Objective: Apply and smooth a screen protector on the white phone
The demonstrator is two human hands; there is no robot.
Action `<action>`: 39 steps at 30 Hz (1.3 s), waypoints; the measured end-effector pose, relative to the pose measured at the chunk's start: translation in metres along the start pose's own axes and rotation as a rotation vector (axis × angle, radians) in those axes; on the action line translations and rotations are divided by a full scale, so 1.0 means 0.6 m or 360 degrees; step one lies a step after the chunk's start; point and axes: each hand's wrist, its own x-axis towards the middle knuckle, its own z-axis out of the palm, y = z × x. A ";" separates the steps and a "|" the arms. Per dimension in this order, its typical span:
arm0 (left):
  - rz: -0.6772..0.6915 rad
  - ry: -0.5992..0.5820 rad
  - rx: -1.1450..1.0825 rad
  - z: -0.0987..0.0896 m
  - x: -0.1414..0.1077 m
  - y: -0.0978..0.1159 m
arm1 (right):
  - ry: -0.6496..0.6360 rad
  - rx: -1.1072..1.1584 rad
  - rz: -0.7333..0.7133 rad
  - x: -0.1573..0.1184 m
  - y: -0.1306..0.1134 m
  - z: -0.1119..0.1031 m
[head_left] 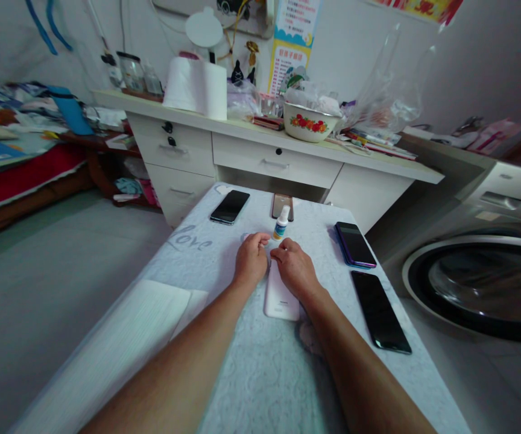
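Observation:
A white phone [282,294] lies back side up on the cloth-covered table. My right hand [294,265] rests over its far end, fingers bent and pressed together; what they pinch, if anything, is hidden. Just left of the phone's far end is my left hand [251,258], its fingers half curled and slightly apart, with no object visible in them. Beyond both hands stands a small spray bottle [281,224] with a white cap and a blue and yellow label. Behind the bottle lies a phone or case with a brownish back [280,205].
A black-screened phone [230,207] lies at the far left. On the right are a blue-edged phone [355,244] and a larger black phone [380,310]. White folded cloth or paper [138,319] lies along the left edge. A white desk [260,158] and washing machine [482,253] stand around.

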 end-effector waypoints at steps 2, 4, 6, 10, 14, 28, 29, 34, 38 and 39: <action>-0.0004 -0.0001 -0.0002 -0.001 0.001 0.001 | -0.0011 0.0024 0.0009 -0.001 0.000 -0.001; -0.0012 -0.0001 -0.0003 -0.001 0.001 0.002 | -0.0031 0.0056 0.0005 -0.003 0.000 -0.003; -0.0014 -0.0001 -0.0004 0.000 0.002 0.002 | -0.0058 0.0084 -0.0018 -0.005 0.000 -0.007; -0.0009 -0.0003 -0.0013 0.001 0.002 -0.001 | -0.0117 0.0176 -0.0079 -0.013 0.000 -0.016; -0.0018 -0.0029 0.0012 0.002 0.002 -0.004 | -0.0181 0.0329 -0.0193 -0.023 0.005 -0.023; -0.0038 -0.0078 0.0001 0.000 0.002 0.001 | 0.0002 0.0158 0.0104 -0.020 0.007 -0.015; -0.0037 -0.0078 0.0000 0.001 0.002 0.001 | 0.0031 0.0130 0.0148 -0.019 0.009 -0.013; -0.0035 -0.0079 0.0009 0.002 0.002 -0.002 | 0.0057 0.0061 0.0325 -0.016 0.017 -0.009; -0.0042 -0.0080 0.0006 0.001 0.002 0.002 | 0.0031 0.0102 0.0267 -0.019 0.018 -0.014; -0.0048 -0.0081 0.0007 0.000 0.002 0.003 | 0.0022 0.0120 0.0233 -0.020 0.019 -0.014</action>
